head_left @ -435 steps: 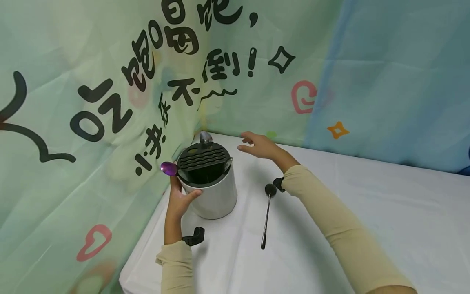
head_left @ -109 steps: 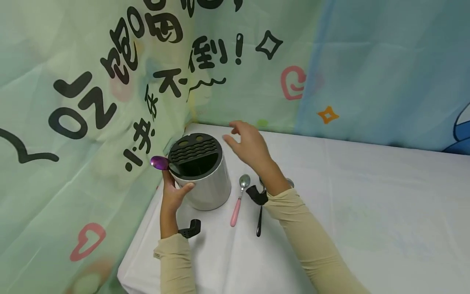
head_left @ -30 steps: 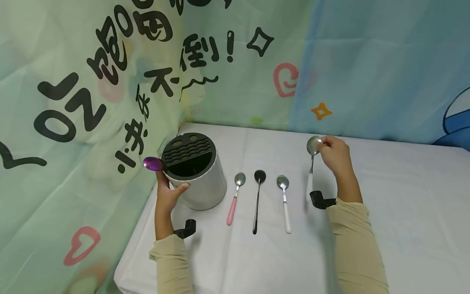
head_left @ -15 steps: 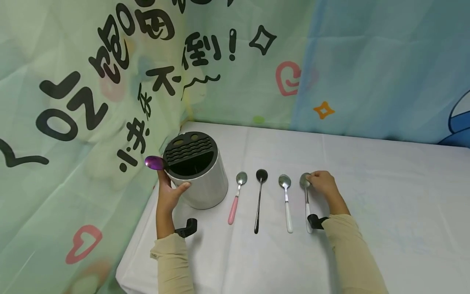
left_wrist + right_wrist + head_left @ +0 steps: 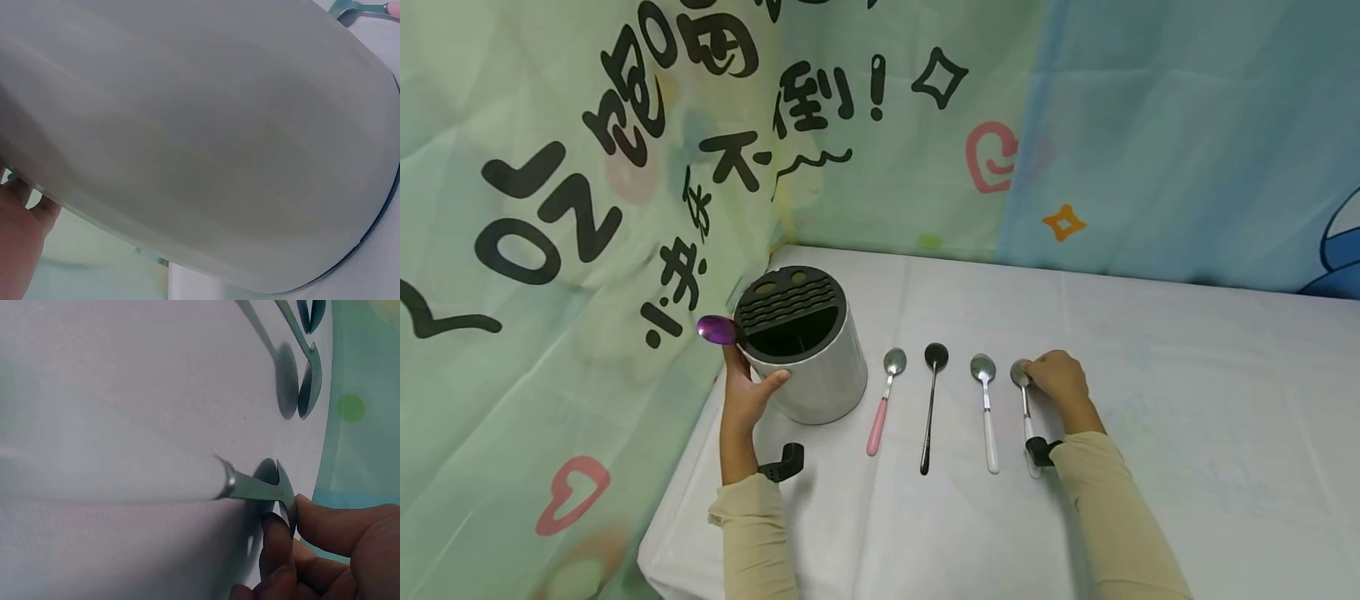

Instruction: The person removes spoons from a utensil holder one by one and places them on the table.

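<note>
My left hand [image 5: 749, 407] grips the side of a white utensil holder [image 5: 826, 390], thumb on its front and fingers behind. The holder has a dark slotted lid, and a purple spoon [image 5: 717, 330] sticks out at its left. In the left wrist view the holder's pale wall [image 5: 219, 137] fills most of the frame. My right hand [image 5: 1062, 382] pinches the bowl of a white-handled spoon [image 5: 240, 484] between thumb and fingers, low over the table at the right end of a row of spoons. Its handle is partly covered by the wrist camera in the head view.
Left of the pinched spoon lie another white-handled spoon [image 5: 988, 417], a black spoon [image 5: 929, 400] and a pink-handled spoon [image 5: 880, 417], roughly parallel. A white cloth covers the table [image 5: 1210, 433]. Printed fabric walls [image 5: 1135, 150] rise behind and at the left.
Spoons in the holder earlier now lie on the table beside the black one. Over the last second my right hand brought its white-handled spoon toward me and down beside the row; my left hand stays put.
</note>
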{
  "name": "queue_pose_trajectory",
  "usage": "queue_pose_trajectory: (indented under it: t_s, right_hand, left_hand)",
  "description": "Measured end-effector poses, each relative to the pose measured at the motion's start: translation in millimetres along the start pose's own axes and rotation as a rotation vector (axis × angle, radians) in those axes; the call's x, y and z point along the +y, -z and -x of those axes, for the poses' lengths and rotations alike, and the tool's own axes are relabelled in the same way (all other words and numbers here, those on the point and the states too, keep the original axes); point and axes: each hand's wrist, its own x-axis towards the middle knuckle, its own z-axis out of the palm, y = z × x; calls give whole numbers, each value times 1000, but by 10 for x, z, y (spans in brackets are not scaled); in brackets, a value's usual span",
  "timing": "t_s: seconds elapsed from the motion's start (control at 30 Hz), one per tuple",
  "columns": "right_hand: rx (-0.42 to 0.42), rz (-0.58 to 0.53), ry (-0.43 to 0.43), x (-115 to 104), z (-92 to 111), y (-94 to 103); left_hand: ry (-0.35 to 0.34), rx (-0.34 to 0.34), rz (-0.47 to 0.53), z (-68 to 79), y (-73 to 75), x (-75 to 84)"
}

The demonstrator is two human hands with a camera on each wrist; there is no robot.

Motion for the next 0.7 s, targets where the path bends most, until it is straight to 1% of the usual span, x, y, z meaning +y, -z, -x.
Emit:
queue_pose_trajectory:
  t_s: [0.1, 0.23, 0.37, 0.43, 0.5, 0.57, 0.63, 0.7]
  right_hand:
    - [-10, 76, -14, -42, 17, 32]
    - [-10, 164, -3, -78, 16, 61]
    - [-23, 189, 2, -81, -2, 79]
    - [-1, 190, 10, -89, -7, 95]
    - [56, 188, 42, -129, -11, 122]
    - [142, 176, 99, -236, -10, 175]
    - [239, 146, 188, -422, -10, 245]
    - [318, 111, 308, -685, -4, 318]
  left_hand:
    - [3, -2, 6, -1, 5, 0]
    - [4, -1, -6, -3, 5, 15]
    - [4, -3, -24, -11, 8, 10]
    - [1, -4, -23, -15, 11, -1]
    - [2, -2, -28, -17, 12, -7]
    - [7, 2, -27, -16, 8, -2]
    - [20, 0, -26, -10, -5, 22]
    - [19, -4, -14, 1, -27, 72]
